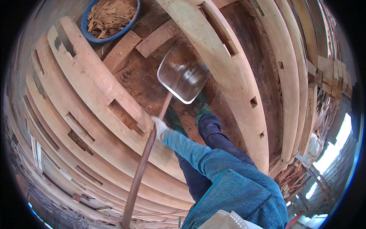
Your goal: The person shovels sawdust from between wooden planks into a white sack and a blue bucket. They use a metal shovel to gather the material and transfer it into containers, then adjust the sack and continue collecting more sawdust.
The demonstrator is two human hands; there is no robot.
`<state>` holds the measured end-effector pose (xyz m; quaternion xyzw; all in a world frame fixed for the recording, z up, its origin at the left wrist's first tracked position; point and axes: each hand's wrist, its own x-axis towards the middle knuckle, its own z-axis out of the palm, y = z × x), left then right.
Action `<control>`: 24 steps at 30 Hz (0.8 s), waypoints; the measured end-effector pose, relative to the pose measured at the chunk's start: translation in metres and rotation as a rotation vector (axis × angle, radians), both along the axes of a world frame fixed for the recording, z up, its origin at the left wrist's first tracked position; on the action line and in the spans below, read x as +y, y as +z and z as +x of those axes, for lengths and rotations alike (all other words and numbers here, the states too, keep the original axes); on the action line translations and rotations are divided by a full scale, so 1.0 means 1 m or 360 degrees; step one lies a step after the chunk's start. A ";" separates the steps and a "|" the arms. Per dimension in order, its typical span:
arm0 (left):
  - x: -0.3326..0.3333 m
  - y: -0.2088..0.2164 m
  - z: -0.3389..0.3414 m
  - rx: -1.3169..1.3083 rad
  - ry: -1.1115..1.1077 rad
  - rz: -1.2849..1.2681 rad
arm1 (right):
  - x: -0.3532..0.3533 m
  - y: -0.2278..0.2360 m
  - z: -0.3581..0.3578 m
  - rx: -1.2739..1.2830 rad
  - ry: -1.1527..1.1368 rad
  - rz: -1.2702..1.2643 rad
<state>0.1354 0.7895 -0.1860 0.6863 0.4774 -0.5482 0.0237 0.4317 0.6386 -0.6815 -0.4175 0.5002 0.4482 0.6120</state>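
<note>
My right hand (159, 128), in a pale work glove, is closed around the wooden shaft of a shovel (142, 173). Its blue-sleeved arm reaches across from the lower right. The shaft slants from the lower picture edge up to a broad metal scoop (183, 72), just beyond my feet. The scoop has a pale, shiny rim and lies over a floor strewn with wood chips (133, 86). No load shows in the scoop. My left hand cannot be made out; the shaft's near end runs to the lower edge.
Long curved timbers with cut slots flank me, a slotted one (95, 78) on the left and another (228, 72) on the right. A blue tub (85, 28) full of chips stands at the far left. Short wood blocks (156, 40) lie beyond the scoop. Scrap wood (291, 179) is piled at right.
</note>
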 end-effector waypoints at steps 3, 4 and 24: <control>-0.007 -0.035 0.041 -0.0186 -0.0148 0.0064 | 0.011 -0.002 0.093 0.0122 -0.0190 0.0299; 0.005 -0.064 0.091 -0.0276 -0.0270 0.0060 | -0.002 -0.032 0.131 -0.0164 -0.0313 0.0189; -0.066 -0.084 -0.104 -0.0235 0.0071 0.0036 | -0.040 0.010 -0.019 0.0184 -0.0086 -0.0064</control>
